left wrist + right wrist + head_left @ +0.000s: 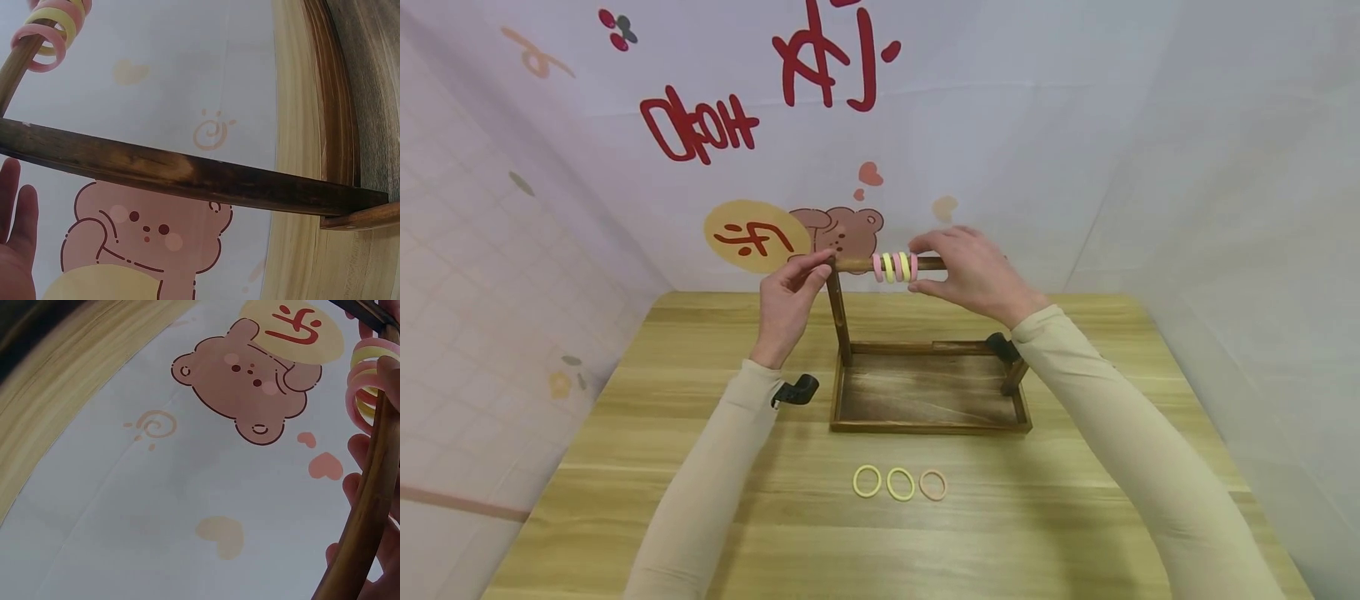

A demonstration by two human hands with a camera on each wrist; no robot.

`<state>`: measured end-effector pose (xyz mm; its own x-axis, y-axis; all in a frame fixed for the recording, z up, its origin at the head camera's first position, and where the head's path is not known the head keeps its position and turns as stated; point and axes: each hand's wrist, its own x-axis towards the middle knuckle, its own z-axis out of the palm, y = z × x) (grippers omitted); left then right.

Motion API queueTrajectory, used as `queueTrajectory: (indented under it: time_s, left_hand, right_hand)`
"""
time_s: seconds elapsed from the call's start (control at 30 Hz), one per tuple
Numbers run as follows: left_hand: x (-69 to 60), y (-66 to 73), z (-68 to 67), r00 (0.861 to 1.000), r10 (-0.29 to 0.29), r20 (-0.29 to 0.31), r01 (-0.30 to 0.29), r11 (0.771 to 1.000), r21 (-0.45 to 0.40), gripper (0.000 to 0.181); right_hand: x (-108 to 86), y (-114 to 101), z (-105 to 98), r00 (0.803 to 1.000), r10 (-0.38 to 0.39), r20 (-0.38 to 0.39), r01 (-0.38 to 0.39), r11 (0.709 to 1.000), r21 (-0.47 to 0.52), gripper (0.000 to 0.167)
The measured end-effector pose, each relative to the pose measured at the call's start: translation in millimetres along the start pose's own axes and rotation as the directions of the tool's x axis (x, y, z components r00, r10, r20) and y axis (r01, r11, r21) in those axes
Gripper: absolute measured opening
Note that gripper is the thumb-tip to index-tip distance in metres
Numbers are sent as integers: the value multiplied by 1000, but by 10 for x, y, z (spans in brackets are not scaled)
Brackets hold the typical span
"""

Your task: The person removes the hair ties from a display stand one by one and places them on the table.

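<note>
A dark wooden stand (842, 325) has a horizontal rod (854, 265) across its top. Several pink and yellow rings (890, 267) hang side by side on that rod. My left hand (784, 304) pinches the rod's left end, where it meets the upright post (187, 175). At the right end of the row, my right hand (973, 271) holds a pink ring (914, 267) between thumb and fingers, around the rod. In the right wrist view some of its fingers show behind the rod (365, 519). On the table lie two yellow rings (867, 482) and one pale pink ring (933, 485).
The stand's shallow tray base (931, 428) sits on a wood-grain table (760, 517). Behind it hangs a white backdrop (1037, 150) printed with a bear (850, 233) and red lettering. A black wrist camera (797, 390) juts from the left sleeve.
</note>
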<state>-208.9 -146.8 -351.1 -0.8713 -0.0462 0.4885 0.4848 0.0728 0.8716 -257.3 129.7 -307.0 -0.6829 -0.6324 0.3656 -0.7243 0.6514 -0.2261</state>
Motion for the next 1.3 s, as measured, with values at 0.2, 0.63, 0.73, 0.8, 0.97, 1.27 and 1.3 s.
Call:
queueTrajectory:
  time_s: [0.2, 0.63, 0.73, 0.8, 0.97, 1.27, 1.3]
  left_hand:
    - [34, -120, -12, 1000, 11, -8, -11, 1000, 22, 26]
    - [73, -313, -51, 999, 36, -9, -36, 999, 1, 27]
    - [72, -315, -50, 999, 41, -8, -41, 999, -4, 27]
    - [72, -317, -51, 999, 42, -6, -42, 999, -5, 27]
    - [64, -315, -54, 999, 40, -2, -40, 999, 13, 27]
    - [75, -330, -54, 999, 42, 1, -42, 999, 27, 28]
    - [76, -329, -55, 999, 38, 1, -38, 999, 26, 28]
  right_hand:
    - [16, 12, 18, 1000, -8, -10, 8, 1000, -14, 47]
    - [38, 15, 18, 999, 15, 34, -15, 1000, 1, 52]
    - [47, 10, 22, 999, 17, 46, -17, 1000, -7, 51]
    - [52, 9, 29, 999, 17, 47, -17, 1000, -14, 49]
    - [53, 8, 40, 999, 10, 40, -9, 1000, -17, 44]
    - [4, 77, -8, 1000, 2, -2, -2, 1000, -13, 32]
    - [-10, 84, -14, 1000, 7, -6, -7, 1000, -13, 32]
